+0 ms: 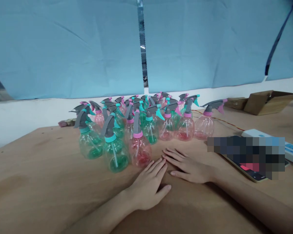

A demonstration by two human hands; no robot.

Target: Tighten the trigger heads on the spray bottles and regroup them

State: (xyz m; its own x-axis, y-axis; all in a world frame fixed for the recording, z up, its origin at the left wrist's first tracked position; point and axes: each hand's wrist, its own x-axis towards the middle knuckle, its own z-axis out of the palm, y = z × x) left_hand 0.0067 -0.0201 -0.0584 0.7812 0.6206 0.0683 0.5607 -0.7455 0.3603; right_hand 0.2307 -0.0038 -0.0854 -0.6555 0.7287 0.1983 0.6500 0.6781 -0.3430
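My left hand (149,186) lies flat on the wooden table (51,195), fingers stretched out and holding nothing. Its fingertips are close to a clear pink spray bottle (141,152) with a grey trigger head. My right hand (190,166) rests palm down beside it, fingers extended, also without anything in it. The fingertips of both hands nearly meet. A clear green spray bottle (116,156) stands just left of the pink one. Behind them several more pink and green spray bottles are grouped upright, partly hiding one another.
To the right lies a phone (256,175), its screen mostly blurred out. A white power strip (256,133) with a thin cable sits behind it. An open cardboard box (266,102) is at the back right. Blue sheeting (75,48) covers the windows above the white wall.
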